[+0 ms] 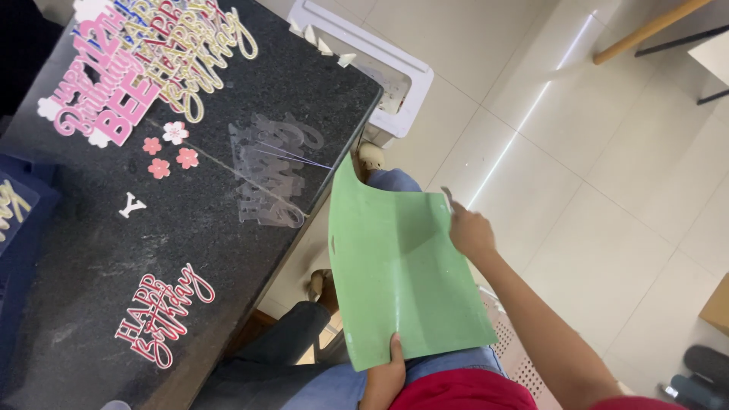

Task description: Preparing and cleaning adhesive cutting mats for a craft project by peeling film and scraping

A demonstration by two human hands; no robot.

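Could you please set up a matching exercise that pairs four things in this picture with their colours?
Things:
1. flexible sheet held by the left hand and the right hand
2. small flower cut-outs on the table
3. loose letter cut-out
4. floor tiles

Colours:
A. white
B. green
C. cream
D. pink

Pairs: 1-B, 2-D, 3-A, 4-C
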